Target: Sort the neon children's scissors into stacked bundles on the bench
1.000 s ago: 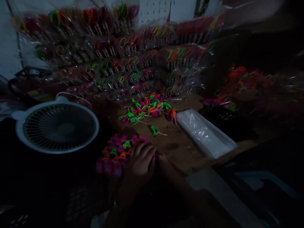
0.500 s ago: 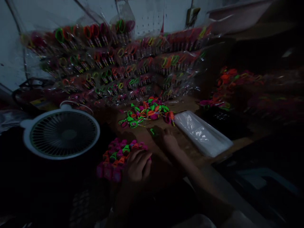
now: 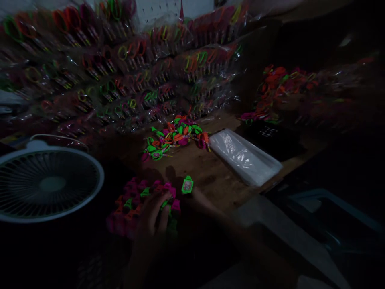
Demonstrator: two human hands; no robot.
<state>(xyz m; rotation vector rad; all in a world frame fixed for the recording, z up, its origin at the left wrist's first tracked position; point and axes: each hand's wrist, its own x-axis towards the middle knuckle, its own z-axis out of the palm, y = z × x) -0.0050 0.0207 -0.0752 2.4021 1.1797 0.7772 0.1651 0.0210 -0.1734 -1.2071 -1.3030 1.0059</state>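
Note:
A block of pink, orange and green toy watches stands at the lower middle. My left hand rests on its right side, fingers curled over a green watch piece. Just right of the block, my right hand holds a bright green watch with a square face; its fingers are dark and partly hidden. Beyond both hands lies a loose pile of green, orange and pink watches on the wooden table.
A stack of clear plastic bags lies right of the pile. A round white fan stands at the left. Bagged watches rise in rows along the back. More loose watches are at the back right.
My right hand has drawn back from near the loose pile toward the block, and a green watch now shows in it. The view has shifted right and closer; my left hand remains at the block.

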